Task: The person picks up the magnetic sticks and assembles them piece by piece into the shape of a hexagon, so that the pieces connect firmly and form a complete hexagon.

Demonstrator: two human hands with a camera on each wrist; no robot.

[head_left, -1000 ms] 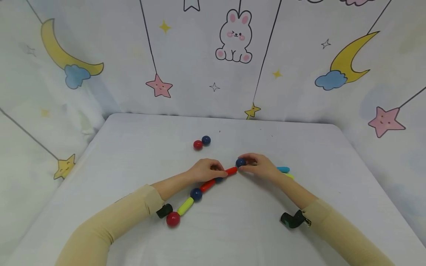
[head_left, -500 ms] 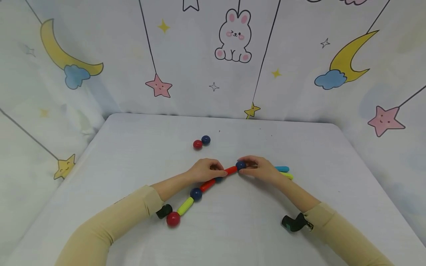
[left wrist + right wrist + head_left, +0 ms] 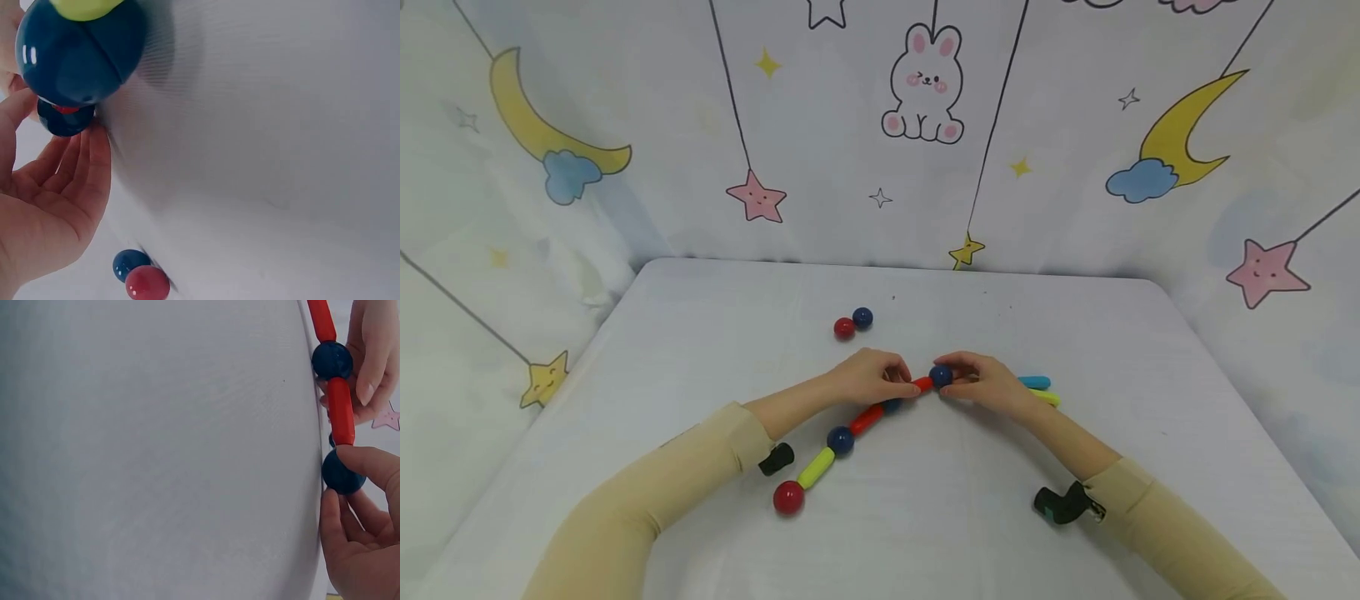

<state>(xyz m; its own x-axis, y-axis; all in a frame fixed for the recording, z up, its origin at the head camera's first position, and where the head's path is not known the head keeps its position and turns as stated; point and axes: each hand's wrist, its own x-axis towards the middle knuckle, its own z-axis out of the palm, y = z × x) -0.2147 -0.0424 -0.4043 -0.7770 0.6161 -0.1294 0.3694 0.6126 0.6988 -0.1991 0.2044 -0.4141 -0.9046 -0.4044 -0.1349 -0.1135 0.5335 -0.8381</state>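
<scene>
A chain of toy balls and rods runs diagonally over the white table. From its near end come a red ball [image 3: 788, 497], a lime rod [image 3: 816, 468], a blue ball [image 3: 840, 440], a red rod [image 3: 867, 419], the middle blue ball [image 3: 332, 360], a second red rod [image 3: 341, 412] and an end blue ball [image 3: 343, 472]. My left hand [image 3: 868, 377] curls round the second red rod beside the middle ball, partly covering both in the head view. Thumb and fingers of my right hand [image 3: 985, 383] pinch the end ball, which meets that rod's tip.
A loose red ball [image 3: 844, 328] and blue ball [image 3: 862, 317] lie together farther back. Beyond the right hand, a light-blue rod [image 3: 1034, 382] and a lime rod [image 3: 1047, 398] show partly. A patterned cloth [image 3: 820, 142] hangs behind the table.
The right hand has brought the end blue ball down against the second red rod's tip. The left hand has shifted slightly back and right along the rod.
</scene>
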